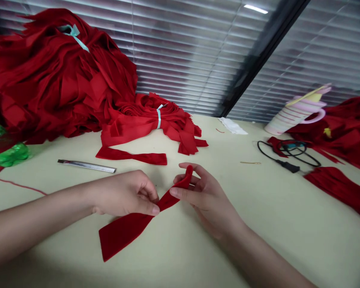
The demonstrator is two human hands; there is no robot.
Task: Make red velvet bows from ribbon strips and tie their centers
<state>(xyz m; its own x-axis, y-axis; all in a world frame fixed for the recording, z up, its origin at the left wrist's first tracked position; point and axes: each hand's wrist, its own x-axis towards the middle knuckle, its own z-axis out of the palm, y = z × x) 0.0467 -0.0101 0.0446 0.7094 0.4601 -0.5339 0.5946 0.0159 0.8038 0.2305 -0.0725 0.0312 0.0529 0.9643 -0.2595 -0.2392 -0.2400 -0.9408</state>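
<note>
A red velvet fabric strip (124, 232) lies partly on the pale table (198, 248) in front of me. My left hand (126, 194) pinches the strip near its middle, thumb pressed on the cloth. My right hand (205, 196) holds the strip's other end, which loops up over my fingers. The wide free end rests on the table near my left forearm.
A big heap of red fabric (54, 76) fills the back left, with a tied bundle of strips (156, 120) and a loose strip (132, 156) before it. A metal ruler (87, 165), green plastic bottle (6, 152), black cable (288, 154), pink tape rolls (297, 112), more red cloth (339, 188) at right.
</note>
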